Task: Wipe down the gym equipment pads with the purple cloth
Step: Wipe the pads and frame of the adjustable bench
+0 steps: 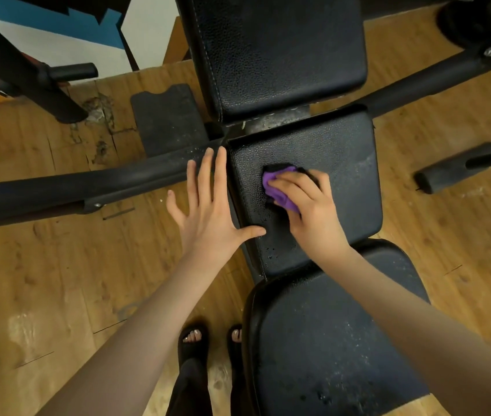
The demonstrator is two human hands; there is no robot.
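Note:
A black weight bench runs up the middle of the head view in three pads: a near pad [337, 340], a middle seat pad [346, 151] and a far back pad [283, 52]. My right hand [307, 205] grips a bunched purple cloth [277, 190] and presses it on the middle pad. My left hand [205, 202] hovers flat with fingers spread at the pad's left edge, its thumb tip over the pad. Dust specks and wet spots show on the near and middle pads.
A black frame bar [67, 187] runs left from the bench, another bar [424, 76] runs to the upper right. A padded roller handle [460, 166] sticks out at right. A rubber mat piece [166, 115] lies on the worn wooden floor. My sandalled feet [208, 340] stand beside the near pad.

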